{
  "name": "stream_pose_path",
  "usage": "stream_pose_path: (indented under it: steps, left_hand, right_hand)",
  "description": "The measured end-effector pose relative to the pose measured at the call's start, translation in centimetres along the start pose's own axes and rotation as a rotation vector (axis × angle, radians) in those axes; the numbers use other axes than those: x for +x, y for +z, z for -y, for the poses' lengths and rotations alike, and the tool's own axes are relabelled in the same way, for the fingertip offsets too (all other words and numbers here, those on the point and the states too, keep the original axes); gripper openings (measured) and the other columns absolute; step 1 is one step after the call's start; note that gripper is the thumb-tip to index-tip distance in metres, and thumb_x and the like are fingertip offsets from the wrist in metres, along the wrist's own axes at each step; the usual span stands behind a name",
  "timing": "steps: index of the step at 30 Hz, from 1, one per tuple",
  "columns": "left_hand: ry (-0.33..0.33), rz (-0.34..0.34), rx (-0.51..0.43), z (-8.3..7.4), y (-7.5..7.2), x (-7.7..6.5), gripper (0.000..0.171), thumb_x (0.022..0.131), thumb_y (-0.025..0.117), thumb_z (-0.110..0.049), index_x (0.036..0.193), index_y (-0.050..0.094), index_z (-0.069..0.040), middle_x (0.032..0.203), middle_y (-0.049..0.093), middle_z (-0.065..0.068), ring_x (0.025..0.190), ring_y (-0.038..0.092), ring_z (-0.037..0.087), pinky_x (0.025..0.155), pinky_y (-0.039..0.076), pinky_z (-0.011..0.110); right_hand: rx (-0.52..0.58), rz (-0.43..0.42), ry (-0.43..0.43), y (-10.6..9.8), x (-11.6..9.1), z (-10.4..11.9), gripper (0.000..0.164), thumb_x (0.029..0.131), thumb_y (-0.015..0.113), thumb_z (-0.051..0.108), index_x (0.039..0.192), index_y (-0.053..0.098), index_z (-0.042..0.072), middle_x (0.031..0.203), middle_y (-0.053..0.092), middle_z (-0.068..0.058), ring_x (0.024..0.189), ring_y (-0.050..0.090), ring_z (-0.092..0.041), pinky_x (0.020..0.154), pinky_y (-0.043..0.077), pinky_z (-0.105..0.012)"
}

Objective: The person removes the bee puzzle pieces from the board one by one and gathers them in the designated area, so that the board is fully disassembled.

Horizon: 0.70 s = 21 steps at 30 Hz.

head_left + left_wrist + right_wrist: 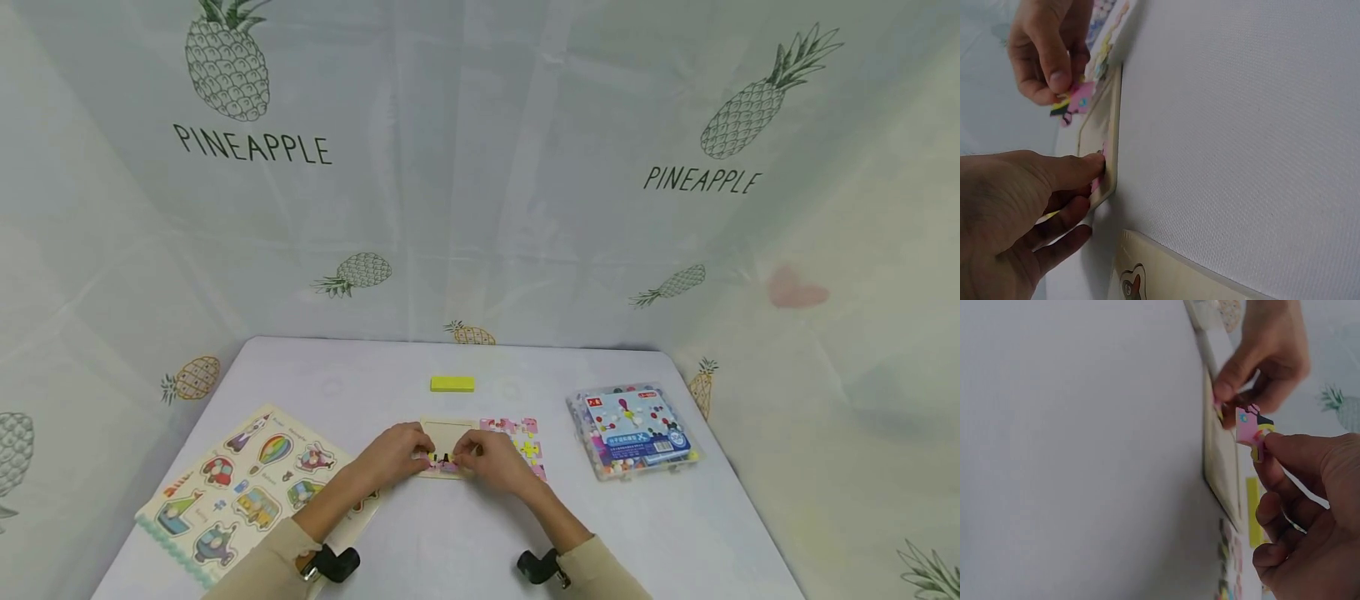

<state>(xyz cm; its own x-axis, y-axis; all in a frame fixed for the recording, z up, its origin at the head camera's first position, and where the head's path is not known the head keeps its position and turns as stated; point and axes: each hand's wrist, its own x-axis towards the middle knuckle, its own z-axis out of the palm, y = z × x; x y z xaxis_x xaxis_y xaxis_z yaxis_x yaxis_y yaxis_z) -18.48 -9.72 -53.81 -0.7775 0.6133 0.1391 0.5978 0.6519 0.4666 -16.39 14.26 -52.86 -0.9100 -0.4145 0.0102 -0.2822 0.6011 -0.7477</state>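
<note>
A shallow wooden puzzle tray (pixel 448 433) lies between the hands on the white table. My left hand (pixel 397 454) is at its left side, thumb and fingertips on a pink puzzle piece (pixel 1096 183) at the tray's near left corner. Those fingers partly cover that piece. Just above the tray, my right hand (pixel 491 458) pinches another puzzle piece (pixel 1247 427) between thumb and forefinger. This one is pink with yellow and black parts and a small blue flower, and is held tilted. More pink and yellow puzzle pieces (pixel 531 450) lie beside the tray, partly behind the right hand.
A large wooden picture board (pixel 258 504) with vehicle shapes lies at the left, under the left forearm. Behind the tray is a yellow block (pixel 452 384). On the right stands a clear plastic box (pixel 633 429) with a blue label. A pineapple-print curtain (pixel 480 208) hangs behind the table.
</note>
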Motion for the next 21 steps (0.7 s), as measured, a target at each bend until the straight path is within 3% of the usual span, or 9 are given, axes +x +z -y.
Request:
stream_pose_path:
  steps: [5, 11, 14, 21]
  left_hand:
    - [-0.023, 0.006, -0.013, -0.1, 0.0, -0.1, 0.016, 0.086, 0.080, -0.016, 0.101, 0.078, -0.011, 0.097, 0.068, -0.003, 0.088, 0.061, 0.010, 0.080, 0.052, 0.034]
    - [-0.042, 0.011, -0.024, -0.2, -0.2, -0.2, 0.018, 0.086, 0.080, -0.018, 0.103, 0.078, -0.011, 0.097, 0.067, -0.004, 0.086, 0.059, 0.009, 0.079, 0.051, 0.033]
    - [-0.045, 0.015, -0.025, -0.1, -0.3, -0.2, 0.019, 0.086, 0.080, -0.018, 0.103, 0.078, -0.011, 0.098, 0.067, -0.004, 0.086, 0.059, 0.010, 0.078, 0.050, 0.032]
    - [-0.049, 0.018, -0.042, -0.3, -0.2, -0.1, 0.019, 0.087, 0.079, -0.017, 0.104, 0.078, -0.009, 0.097, 0.067, -0.003, 0.084, 0.058, 0.011, 0.076, 0.050, 0.032]
  right_hand:
    - [-0.020, -0.004, 0.003, -2.5, -0.7, -1.2, 0.005, 0.092, 0.074, 0.020, 0.091, 0.074, 0.015, 0.080, 0.065, 0.009, 0.073, 0.055, -0.004, 0.063, 0.045, -0.023]
    - [-0.046, 0.073, 0.114, -5.2, -2.4, -2.9, 0.005, 0.093, 0.071, 0.017, 0.090, 0.074, 0.014, 0.076, 0.065, 0.006, 0.062, 0.056, -0.009, 0.051, 0.048, -0.026]
    - [-0.070, 0.099, 0.139, -5.8, -3.1, -3.6, 0.005, 0.093, 0.071, 0.017, 0.090, 0.074, 0.013, 0.075, 0.065, 0.007, 0.058, 0.055, -0.009, 0.050, 0.048, -0.026]
    - [-0.112, 0.100, 0.110, -6.3, -3.8, -4.5, 0.006, 0.093, 0.069, 0.013, 0.089, 0.073, 0.012, 0.074, 0.066, 0.006, 0.059, 0.056, -0.008, 0.052, 0.046, -0.025]
